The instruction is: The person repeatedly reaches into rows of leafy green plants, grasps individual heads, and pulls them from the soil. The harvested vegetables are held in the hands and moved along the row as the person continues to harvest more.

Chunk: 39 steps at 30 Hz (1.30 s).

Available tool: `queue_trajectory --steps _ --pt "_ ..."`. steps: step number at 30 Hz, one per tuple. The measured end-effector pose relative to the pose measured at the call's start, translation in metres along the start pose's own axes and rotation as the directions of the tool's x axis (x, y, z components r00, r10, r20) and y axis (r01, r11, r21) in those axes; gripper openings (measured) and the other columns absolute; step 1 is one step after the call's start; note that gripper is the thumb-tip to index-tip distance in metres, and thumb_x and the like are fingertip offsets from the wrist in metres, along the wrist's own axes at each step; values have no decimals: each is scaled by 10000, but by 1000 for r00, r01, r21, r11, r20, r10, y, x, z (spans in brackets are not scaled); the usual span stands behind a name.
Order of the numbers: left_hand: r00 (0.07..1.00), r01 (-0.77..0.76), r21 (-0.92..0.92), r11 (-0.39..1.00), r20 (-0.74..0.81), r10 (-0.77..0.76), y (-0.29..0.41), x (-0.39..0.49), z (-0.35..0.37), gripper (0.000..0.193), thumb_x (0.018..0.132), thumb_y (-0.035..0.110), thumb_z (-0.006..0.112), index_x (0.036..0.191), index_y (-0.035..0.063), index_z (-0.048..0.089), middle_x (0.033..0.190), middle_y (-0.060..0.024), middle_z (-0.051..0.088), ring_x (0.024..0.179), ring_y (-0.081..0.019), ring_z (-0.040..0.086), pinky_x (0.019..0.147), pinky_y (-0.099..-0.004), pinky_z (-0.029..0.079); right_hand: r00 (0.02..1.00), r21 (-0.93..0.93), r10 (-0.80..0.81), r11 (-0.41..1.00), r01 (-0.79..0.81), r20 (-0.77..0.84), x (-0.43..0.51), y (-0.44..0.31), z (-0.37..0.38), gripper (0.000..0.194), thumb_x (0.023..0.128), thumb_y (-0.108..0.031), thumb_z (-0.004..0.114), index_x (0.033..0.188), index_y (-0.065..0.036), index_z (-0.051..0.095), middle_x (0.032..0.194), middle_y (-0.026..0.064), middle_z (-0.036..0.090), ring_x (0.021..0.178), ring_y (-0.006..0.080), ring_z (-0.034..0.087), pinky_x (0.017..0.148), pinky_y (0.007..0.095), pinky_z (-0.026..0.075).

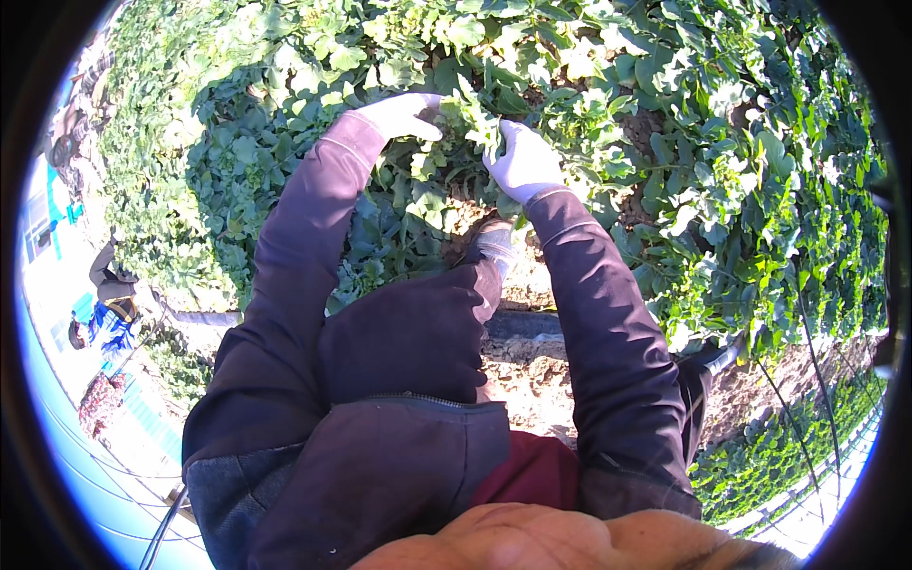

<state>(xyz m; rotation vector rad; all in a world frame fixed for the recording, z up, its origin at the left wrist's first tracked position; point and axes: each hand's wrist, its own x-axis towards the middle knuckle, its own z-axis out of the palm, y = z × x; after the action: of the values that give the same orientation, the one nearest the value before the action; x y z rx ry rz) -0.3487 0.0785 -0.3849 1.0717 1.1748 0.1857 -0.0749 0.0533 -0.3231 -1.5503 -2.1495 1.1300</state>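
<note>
Low leafy green plants [420,242] cover the ground before me. My left hand [405,115], in a white glove, reaches among the leaves with thumb and fingers apart, and nothing shows between them. To its right, my right hand [526,158], also gloved in white, is closed on some green leaves [486,132] that stick up from its thumb side. Where those leaves join a plant is hidden. My shoe [495,246] stands on soil just below the hands.
Dense plants [712,178] spread ahead and to the right. Behind my foot runs a dark strip [527,324] beside dry bare soil [531,377]. Thin dark wires or lines [812,363] cross the lower right. Another person [114,292] is at the far left.
</note>
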Motion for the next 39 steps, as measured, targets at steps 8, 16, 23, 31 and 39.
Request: queue_trajectory --steps 8,16,23,31,39 --pt "992 120 350 929 -82 -97 12 4 2 639 764 198 834 1319 17 574 1252 -117 651 1167 -234 586 1039 -344 418 983 -36 168 986 -166 77 -9 -16 0 315 843 -272 637 1036 -26 598 941 235 673 938 398 654 815 464 517" --pt "972 224 368 902 -155 -178 40 -11 12 597 789 175 820 1321 38 585 1276 -111 646 1190 -209 567 1056 -342 396 987 -45 158 987 -156 33 -22 -13 -4 242 823 -228 663 959 -33 618 916 215 671 894 395 655 778 465 513" --pt "980 196 428 883 -105 -167 49 -15 12 664 773 263 819 1343 36 566 1304 -143 626 1216 -271 561 1060 -363 408 983 429 164 896 -113 -82 -54 22 -35 427 790 -105 769 1187 -9 643 1038 137 706 919 252 683 845 329 522" --pt "952 -18 401 916 -273 138 63 -24 17 452 832 291 760 1195 38 666 1099 -98 698 1027 -202 639 920 -350 497 842 943 512 331 -11 -169 -130 65 -78 367 866 -95 744 1201 -35 608 1066 17 645 917 111 601 843 274 495" --pt "765 -615 109 781 -161 624 146 -19 139 391 938 104 621 1319 24 580 1244 -59 653 1154 -150 588 990 -316 469 790 919 540 387 73 -290 -151 71 -87 406 865 -126 766 1221 -28 597 1068 10 624 928 115 583 844 273 484"
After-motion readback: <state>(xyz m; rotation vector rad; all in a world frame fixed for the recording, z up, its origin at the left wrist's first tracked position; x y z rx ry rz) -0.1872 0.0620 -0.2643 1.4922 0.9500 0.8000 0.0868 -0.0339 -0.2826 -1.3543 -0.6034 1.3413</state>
